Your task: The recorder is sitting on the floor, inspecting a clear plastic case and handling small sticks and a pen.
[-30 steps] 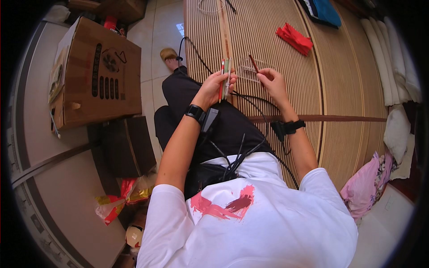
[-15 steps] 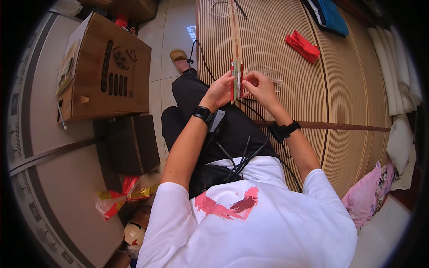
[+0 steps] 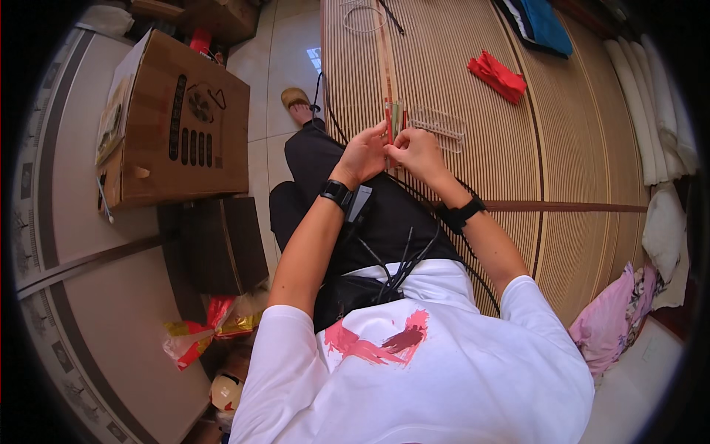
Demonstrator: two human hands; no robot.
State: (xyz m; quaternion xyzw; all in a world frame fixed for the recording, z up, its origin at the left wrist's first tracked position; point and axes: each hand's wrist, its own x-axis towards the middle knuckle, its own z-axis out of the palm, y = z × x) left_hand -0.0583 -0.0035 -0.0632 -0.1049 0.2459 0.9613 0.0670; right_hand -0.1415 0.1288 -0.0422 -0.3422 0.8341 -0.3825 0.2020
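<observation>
A slatted bamboo mat (image 3: 458, 66) covers the surface ahead, beside a tiled floor where a brown cardboard box (image 3: 181, 126) stands at the left. The left hand (image 3: 362, 154) and right hand (image 3: 418, 150) are drawn close together over the lap, both pinching a small bunch of thin red and green sticks (image 3: 393, 118) that points away over the mat's near edge. A clear plastic tray (image 3: 438, 127) lies on the mat just beyond the right hand, a folded red cloth (image 3: 497, 75) lies farther off, and a blue cloth (image 3: 543, 24) sits at the far edge.
</observation>
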